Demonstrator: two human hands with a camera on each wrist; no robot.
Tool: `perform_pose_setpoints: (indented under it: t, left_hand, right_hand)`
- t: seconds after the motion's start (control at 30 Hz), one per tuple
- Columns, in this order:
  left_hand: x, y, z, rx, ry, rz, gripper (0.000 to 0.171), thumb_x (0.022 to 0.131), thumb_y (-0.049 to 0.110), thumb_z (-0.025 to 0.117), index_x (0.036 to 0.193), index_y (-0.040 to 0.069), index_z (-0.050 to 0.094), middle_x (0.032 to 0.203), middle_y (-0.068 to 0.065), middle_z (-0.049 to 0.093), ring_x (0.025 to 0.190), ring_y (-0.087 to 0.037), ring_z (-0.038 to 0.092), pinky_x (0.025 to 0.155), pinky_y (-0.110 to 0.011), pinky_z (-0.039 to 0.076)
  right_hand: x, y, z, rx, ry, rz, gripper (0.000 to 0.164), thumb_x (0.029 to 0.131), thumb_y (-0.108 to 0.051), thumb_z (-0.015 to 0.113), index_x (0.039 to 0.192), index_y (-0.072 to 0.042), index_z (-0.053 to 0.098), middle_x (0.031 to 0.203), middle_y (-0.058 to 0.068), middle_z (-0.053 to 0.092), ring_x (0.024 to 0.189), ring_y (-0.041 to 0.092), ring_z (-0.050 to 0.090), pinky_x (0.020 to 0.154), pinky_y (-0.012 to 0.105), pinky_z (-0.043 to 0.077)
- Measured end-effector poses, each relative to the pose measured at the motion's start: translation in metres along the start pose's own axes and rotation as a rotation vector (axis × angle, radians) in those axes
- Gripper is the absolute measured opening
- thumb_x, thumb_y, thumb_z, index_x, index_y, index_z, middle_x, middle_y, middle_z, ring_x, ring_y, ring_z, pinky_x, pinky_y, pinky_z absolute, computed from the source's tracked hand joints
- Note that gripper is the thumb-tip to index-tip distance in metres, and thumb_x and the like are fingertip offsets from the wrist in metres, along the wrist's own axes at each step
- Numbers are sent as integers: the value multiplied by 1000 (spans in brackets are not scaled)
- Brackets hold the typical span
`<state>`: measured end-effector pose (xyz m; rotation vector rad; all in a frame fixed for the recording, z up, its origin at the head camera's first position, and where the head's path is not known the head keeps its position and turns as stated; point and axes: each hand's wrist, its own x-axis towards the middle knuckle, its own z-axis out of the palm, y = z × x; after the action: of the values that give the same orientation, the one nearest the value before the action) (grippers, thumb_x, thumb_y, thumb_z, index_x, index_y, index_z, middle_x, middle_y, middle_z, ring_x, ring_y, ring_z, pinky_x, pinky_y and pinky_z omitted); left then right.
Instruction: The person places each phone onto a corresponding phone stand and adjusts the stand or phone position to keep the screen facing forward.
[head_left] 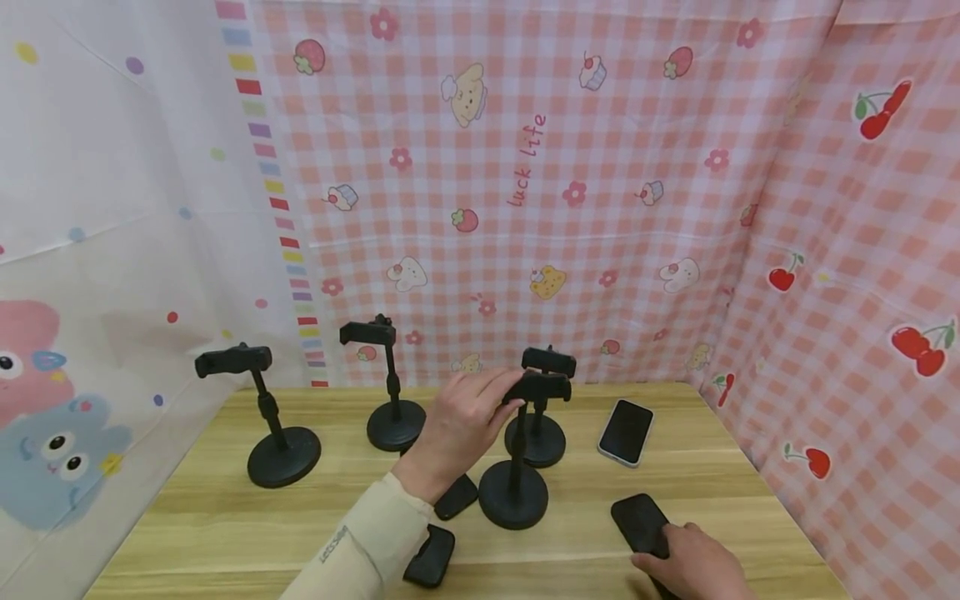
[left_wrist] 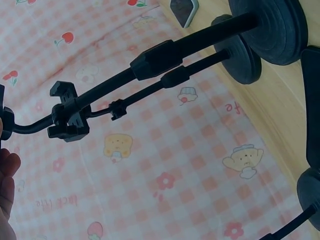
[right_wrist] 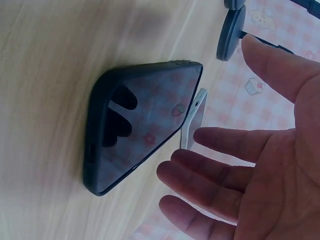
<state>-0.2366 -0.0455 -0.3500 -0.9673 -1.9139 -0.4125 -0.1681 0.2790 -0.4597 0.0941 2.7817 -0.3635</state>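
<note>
My left hand [head_left: 463,423] pinches the clamp head of a black phone stand [head_left: 514,498] in the middle of the table. In the left wrist view only the fingers [left_wrist: 7,180] show, at the left edge beside the stand's bent neck. A black phone [head_left: 640,518] lies screen up at the front right. Over its near end is my right hand [head_left: 697,560]. The right wrist view shows that hand's fingers spread, with the thumb apart from them and the phone [right_wrist: 145,120] just beyond the fingertips.
Behind the held stand is another stand [head_left: 546,450]. Two more stands [head_left: 283,458] [head_left: 396,425] are at the left. A white-edged phone [head_left: 626,432] lies at the back right. Dark phones [head_left: 431,557] [head_left: 456,500] lie by the left forearm. Patterned cloth [head_left: 525,250] hangs behind the table.
</note>
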Motion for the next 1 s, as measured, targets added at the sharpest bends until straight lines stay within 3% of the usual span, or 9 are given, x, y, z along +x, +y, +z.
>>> perform_pose_setpoints:
  t: [0.43,0.7,1.0]
  left_hand:
    - [1,-3,1,16,-7,14,39,86,19,80,120,5,67,109,-5,71,93,-16,68,81,-32,52]
    - [0,-4,-1,12,-33,25,41,85,21,81,120,5,68,108,-4,71,94,-15,68,79,-31,52]
    - [3,-4,-4,12,-41,28,43,81,16,84,120,5,68,109,-4,71,96,-16,68,78,-31,52]
  right_hand:
    - [5,14,4,-13,7,62,85,80,-63,71,108,16,57,90,19,57,78,27,55,74,46,51]
    - [9,24,13,5,23,114,94,71,-72,73,103,15,56,87,17,52,77,28,53,71,46,49]
    - [7,27,16,26,32,111,93,69,-73,73,98,13,56,84,16,50,77,30,50,71,45,46]
